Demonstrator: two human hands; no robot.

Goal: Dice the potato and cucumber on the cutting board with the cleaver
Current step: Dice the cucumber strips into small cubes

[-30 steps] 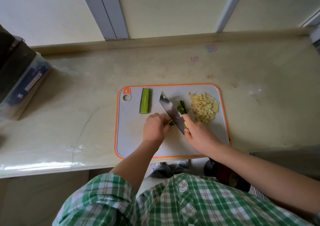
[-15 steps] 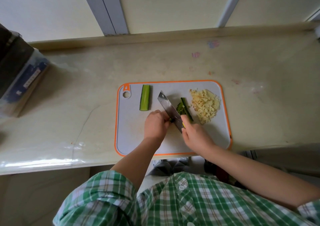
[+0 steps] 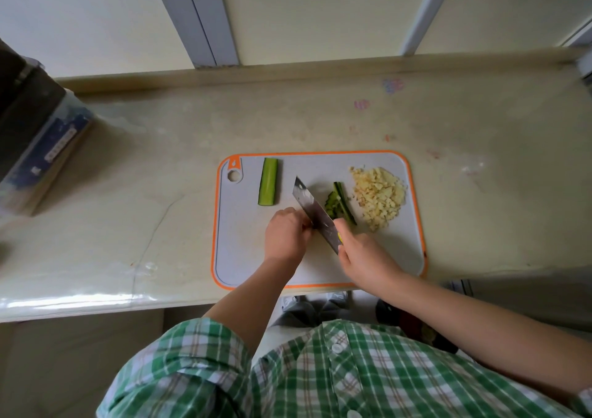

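More cucumber strips (image 3: pixel 339 204) lie at the middle of the cutting board (image 3: pixel 243 257) than a second ago, the right hand (image 3: pixel 365 257) clamping its fingers on the cleaver (image 3: pixel 315 214) and the left hand (image 3: pixel 286 235) curling its fingers over what I cannot tell, so dicing advances, with one cucumber length (image 3: pixel 268 181) untouched at the board's far left.

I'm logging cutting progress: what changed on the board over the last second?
The cleaver, gripped by the right hand, edged left and nearer the person; the left hand backed off with it. More cut cucumber strips show right of the blade. The grip on the cleaver, the cucumber half, diced potato and cutting board stayed.
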